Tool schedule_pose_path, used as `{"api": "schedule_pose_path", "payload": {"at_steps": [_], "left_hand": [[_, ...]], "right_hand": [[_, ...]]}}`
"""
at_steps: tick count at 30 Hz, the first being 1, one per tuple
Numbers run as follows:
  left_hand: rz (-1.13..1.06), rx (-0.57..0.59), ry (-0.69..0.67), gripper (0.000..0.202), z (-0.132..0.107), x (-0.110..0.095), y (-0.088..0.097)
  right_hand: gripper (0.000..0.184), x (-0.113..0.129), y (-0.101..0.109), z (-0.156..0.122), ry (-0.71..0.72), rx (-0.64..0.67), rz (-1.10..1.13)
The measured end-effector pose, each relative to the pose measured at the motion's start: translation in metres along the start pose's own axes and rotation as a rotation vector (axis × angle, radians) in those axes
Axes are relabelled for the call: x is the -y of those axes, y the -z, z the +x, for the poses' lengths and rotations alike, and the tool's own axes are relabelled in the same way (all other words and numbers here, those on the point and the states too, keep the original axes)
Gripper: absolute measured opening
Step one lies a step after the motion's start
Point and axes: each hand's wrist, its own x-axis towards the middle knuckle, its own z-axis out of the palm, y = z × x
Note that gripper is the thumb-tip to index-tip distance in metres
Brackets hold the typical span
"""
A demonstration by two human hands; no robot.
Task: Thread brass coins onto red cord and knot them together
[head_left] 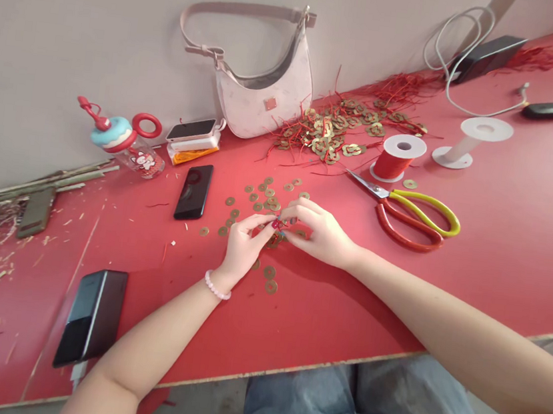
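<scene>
Over the red table (220,334) my two hands meet, fingertips close together. Thumb and forefinger of my left hand (246,242), with a pink bead bracelet (217,286) at its wrist, pinch a small bundle of red cord (276,223). My right hand (321,232) curls in from the other side, its fingertips at the same cord. Whether a coin hangs on that cord is hard to make out. Loose brass coins with centre holes (269,272) lie around and beneath the hands.
Behind lies a heap of coins tied with red cord (333,130), beside a pink handbag (264,98). On the right are scissors (407,213), a red thread spool (396,158) and a bare spool (473,144). Phones (194,191) and a cup (132,149) stand left.
</scene>
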Motion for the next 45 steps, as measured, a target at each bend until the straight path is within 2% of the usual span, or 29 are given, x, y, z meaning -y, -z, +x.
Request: {"api": "schedule_pose_path", "payload": {"at_steps": [9, 18, 22, 27, 35, 45], "left_hand": [[0.014, 0.029, 0.01, 0.021, 0.0002, 0.0002, -0.0006], [0.005, 0.036, -0.008, 0.018, -0.0005, 0.0009, -0.0002], [0.0, 0.05, -0.03, 0.017, -0.0008, -0.0009, -0.0005], [0.008, 0.056, -0.05, 0.018, -0.0014, -0.0045, -0.0005], [0.023, 0.05, -0.067, 0.019, -0.0018, -0.0053, -0.0013], [0.058, 0.037, -0.08, 0.019, -0.0022, -0.0046, -0.0014]], "right_hand": [[0.005, 0.0012, -0.0014, -0.0004, -0.073, -0.042, 0.047], [0.011, 0.0059, -0.0019, 0.0025, -0.355, -0.008, 0.379], [0.019, 0.0072, -0.0004, 0.0043, -0.417, -0.006, 0.464], [0.019, 0.0062, 0.0005, 0.005, -0.419, -0.026, 0.466], [0.007, 0.0064, -0.0001, 0.0033, -0.395, -0.06, 0.39], [0.008, 0.0049, 0.0006, 0.0013, -0.423, -0.04, 0.365]]}}
